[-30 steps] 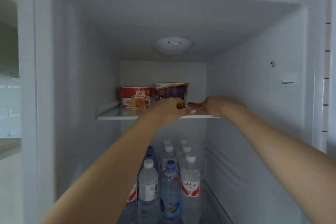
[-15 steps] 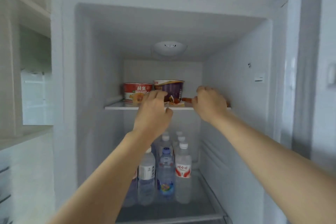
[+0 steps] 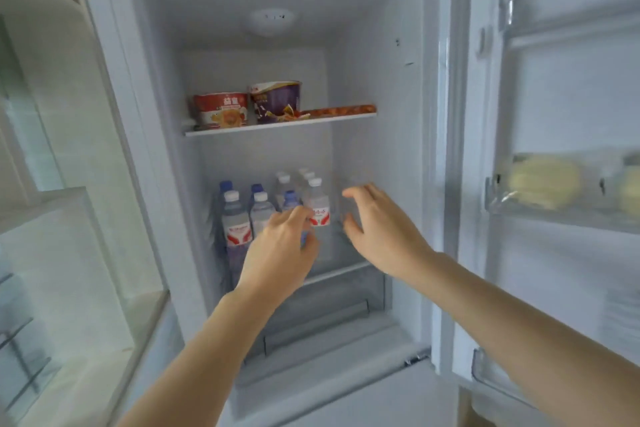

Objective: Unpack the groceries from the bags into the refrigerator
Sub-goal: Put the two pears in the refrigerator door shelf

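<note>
Both hands are hanging empty before the refrigerator (image 3: 408, 156), left hand (image 3: 280, 246) loosely curled, right hand (image 3: 377, 229) spread, with the flat packet (image 3: 341, 110) lying lengthwise on the shelf (image 3: 277, 126) above, nearer the right.

This looks like a home kitchen: an open white refrigerator (image 3: 277, 45) fills the frame centre, holding water bottles (image 3: 239, 218) and instant noodle cups (image 3: 221, 109), with pale cabinet shelves (image 3: 45, 114) at left.

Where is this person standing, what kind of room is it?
Most likely a home kitchen, facing an open white refrigerator. Red and purple instant noodle bowls sit on its upper shelf, clear plastic water bottles stand below, and pale shelving flanks it on the left.
</note>
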`<state>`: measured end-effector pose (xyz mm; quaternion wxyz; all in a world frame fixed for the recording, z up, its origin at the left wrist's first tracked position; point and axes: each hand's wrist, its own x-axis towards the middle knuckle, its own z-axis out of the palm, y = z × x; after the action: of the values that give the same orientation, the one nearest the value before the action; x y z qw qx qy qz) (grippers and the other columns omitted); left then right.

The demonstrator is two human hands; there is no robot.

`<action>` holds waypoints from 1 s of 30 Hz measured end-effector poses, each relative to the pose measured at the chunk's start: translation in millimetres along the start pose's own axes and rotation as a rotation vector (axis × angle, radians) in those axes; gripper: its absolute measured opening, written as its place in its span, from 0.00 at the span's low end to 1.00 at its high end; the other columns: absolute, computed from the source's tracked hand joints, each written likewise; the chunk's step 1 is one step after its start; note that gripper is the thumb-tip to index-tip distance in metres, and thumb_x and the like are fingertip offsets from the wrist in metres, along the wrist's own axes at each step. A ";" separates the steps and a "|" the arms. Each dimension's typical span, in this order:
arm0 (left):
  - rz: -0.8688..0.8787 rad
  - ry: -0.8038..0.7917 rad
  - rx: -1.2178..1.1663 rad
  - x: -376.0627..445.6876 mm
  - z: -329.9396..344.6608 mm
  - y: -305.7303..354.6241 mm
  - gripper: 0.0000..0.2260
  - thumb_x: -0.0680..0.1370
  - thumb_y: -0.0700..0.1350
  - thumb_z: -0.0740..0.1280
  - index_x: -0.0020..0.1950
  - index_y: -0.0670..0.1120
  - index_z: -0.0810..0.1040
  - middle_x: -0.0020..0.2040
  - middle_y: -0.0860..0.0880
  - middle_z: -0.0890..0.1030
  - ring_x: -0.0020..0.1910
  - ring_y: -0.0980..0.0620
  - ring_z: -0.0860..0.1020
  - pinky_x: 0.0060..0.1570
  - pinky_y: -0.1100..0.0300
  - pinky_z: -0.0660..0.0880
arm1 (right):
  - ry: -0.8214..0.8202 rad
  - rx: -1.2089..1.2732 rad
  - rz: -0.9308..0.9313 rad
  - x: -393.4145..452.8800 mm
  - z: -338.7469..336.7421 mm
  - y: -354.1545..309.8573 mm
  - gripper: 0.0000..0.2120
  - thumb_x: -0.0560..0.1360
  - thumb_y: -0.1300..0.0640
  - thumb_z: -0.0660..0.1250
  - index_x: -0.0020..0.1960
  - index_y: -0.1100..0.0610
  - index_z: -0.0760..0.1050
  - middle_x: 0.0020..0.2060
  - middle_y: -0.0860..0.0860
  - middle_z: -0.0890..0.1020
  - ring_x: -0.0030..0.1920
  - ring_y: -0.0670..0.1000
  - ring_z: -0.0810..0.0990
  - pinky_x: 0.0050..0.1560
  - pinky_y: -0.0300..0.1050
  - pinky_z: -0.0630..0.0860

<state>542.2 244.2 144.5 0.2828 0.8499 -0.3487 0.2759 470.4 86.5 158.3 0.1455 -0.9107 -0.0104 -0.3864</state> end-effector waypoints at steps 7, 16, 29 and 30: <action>0.053 -0.229 -0.165 -120.1 58.7 40.9 0.12 0.76 0.44 0.65 0.59 0.51 0.77 0.51 0.50 0.80 0.50 0.47 0.80 0.46 0.53 0.77 | -0.131 0.002 0.215 -172.0 -9.2 6.1 0.19 0.79 0.54 0.60 0.69 0.57 0.67 0.61 0.50 0.73 0.58 0.52 0.74 0.54 0.45 0.73; 0.117 -0.574 -0.299 -274.0 117.5 155.1 0.11 0.79 0.44 0.65 0.60 0.52 0.77 0.50 0.55 0.81 0.49 0.58 0.79 0.52 0.65 0.75 | -0.282 0.039 0.651 -399.0 -73.3 39.0 0.13 0.78 0.55 0.60 0.62 0.53 0.71 0.54 0.47 0.77 0.50 0.48 0.76 0.51 0.42 0.74; 0.005 -1.059 -0.596 -483.2 203.5 431.2 0.09 0.78 0.44 0.64 0.57 0.51 0.79 0.46 0.57 0.82 0.47 0.60 0.79 0.51 0.58 0.77 | -0.354 0.103 1.133 -672.8 -235.7 118.8 0.15 0.79 0.55 0.61 0.65 0.52 0.70 0.57 0.46 0.78 0.59 0.46 0.75 0.60 0.40 0.71; 0.007 -1.076 -0.593 -489.2 208.3 445.7 0.09 0.78 0.44 0.64 0.56 0.51 0.79 0.45 0.57 0.82 0.46 0.59 0.79 0.51 0.58 0.77 | -0.351 0.106 1.161 -686.4 -246.6 125.4 0.15 0.79 0.55 0.61 0.65 0.52 0.71 0.56 0.45 0.78 0.58 0.46 0.76 0.59 0.40 0.71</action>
<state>-30.6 51.6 -196.2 0.2908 0.7541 -0.5070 -0.2996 -167.2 -36.7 -196.5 0.3736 -0.8092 0.4450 -0.0869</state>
